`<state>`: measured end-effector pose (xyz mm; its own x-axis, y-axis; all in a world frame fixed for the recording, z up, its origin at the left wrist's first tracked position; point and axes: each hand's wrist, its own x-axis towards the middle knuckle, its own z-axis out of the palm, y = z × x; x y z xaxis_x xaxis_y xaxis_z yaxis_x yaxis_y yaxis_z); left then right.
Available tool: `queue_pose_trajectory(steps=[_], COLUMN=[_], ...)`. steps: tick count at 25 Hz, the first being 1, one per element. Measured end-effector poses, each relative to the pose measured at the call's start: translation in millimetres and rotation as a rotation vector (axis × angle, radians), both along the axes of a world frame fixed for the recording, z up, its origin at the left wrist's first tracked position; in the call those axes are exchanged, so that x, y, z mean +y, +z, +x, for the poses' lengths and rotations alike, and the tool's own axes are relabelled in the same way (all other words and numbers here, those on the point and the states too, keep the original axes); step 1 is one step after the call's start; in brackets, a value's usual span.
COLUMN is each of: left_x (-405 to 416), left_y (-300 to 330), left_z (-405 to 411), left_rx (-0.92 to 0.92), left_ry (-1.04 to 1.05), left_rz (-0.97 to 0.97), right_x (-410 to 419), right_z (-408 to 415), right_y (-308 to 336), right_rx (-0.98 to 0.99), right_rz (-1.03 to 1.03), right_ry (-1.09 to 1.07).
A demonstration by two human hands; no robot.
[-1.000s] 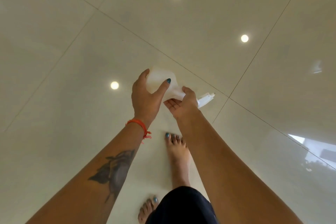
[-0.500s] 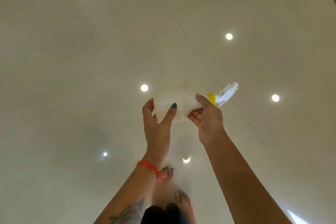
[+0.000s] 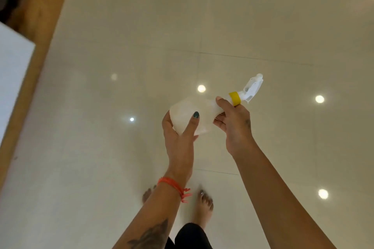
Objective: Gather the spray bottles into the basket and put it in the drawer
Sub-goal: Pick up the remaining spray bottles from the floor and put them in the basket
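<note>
White spray bottle (image 3: 194, 115) with yellow collar (image 3: 234, 98), held tilted in the air above the glossy tiled floor (image 3: 101, 147), nozzle up and right. Left hand (image 3: 178, 137) clasps its base; right hand (image 3: 232, 123) grips the neck. Wooden edge (image 3: 30, 46), possibly furniture, at far left.

Both hands (image 3: 206, 127) closed, arms outstretched
</note>
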<state>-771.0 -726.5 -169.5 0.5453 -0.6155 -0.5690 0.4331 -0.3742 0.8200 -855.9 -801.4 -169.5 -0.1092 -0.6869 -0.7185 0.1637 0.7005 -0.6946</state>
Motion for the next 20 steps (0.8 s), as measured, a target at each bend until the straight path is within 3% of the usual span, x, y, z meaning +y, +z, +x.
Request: queue_pose_trajectory(steps=[7, 20], left_x=[111.4, 373.7], left_y=[11.3, 67.2], left_z=[136.6, 347.7], left_rx=[-0.016, 0.021], left_ry=[0.353, 0.73], left_rz=[-0.032, -0.137], right_x=[87.2, 329.5], right_z=[168.1, 425.7], right_y=[11.0, 72.3], right_rx=[0.009, 0.006], right_rz=[-0.025, -0.171], right_ry=[0.356, 0.832])
